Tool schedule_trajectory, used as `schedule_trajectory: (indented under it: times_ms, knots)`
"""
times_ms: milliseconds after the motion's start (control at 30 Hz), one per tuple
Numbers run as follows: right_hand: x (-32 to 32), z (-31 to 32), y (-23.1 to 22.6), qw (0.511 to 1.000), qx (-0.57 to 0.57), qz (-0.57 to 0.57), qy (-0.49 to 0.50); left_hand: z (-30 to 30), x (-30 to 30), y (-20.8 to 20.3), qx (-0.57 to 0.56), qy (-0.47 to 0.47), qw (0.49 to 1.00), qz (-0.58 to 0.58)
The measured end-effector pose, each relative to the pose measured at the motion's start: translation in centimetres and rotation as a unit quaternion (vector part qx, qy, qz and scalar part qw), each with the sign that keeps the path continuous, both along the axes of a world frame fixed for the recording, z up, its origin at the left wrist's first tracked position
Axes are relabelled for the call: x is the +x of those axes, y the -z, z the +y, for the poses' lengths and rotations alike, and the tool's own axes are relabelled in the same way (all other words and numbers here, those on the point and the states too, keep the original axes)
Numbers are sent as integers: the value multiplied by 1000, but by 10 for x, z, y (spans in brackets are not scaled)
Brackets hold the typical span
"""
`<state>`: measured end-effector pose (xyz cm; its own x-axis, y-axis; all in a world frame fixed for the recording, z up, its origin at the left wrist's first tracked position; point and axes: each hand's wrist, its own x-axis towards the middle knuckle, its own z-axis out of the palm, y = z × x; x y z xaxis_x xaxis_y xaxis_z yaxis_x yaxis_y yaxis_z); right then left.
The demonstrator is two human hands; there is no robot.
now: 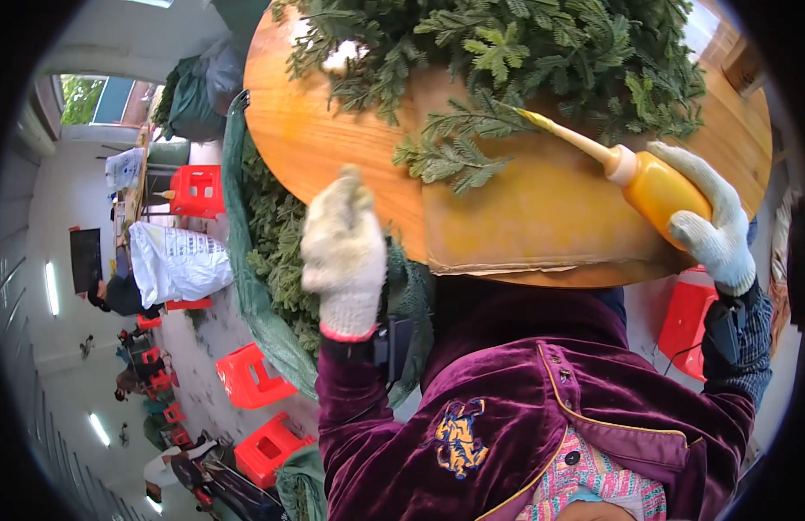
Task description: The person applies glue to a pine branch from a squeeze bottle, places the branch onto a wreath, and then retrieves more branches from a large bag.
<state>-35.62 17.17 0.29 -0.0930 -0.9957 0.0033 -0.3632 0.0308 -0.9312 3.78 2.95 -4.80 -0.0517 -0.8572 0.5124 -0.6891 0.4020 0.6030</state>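
My right hand (715, 221), in a pale knit glove, is wrapped round a yellow squeeze bottle (667, 193) with a long tapered nozzle. The bottle tilts toward the upper left, and its yellow-smeared tip is over or against the stem end of a green fir sprig (463, 143). That sprig lies partly on a flat cardboard piece (524, 226), stained yellow. Left of the cardboard, my left hand (343, 252) is raised near the table edge in a whitish glove with stained fingertips. Its fingers are curled together; whatever they may hold cannot be made out.
A large heap of fir branches (541, 52) covers the far part of the round wooden table (333, 130). By its left edge stands a green sack (255, 286) full of branches. Red stools (255, 375), a white sack (181, 263) and other people are farther left.
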Motion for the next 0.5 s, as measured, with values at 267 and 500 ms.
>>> schedule_trajectory:
  times_ms: [267, 500]
  knots:
    - [-5, -4, 32, 992, 30, -115, 35, 2, -57, -30, -123, 159, 959, -200]
    - [2, 6, 44, 987, -23, -117, 104, -3, -38, -31, -82, 165, 955, -231]
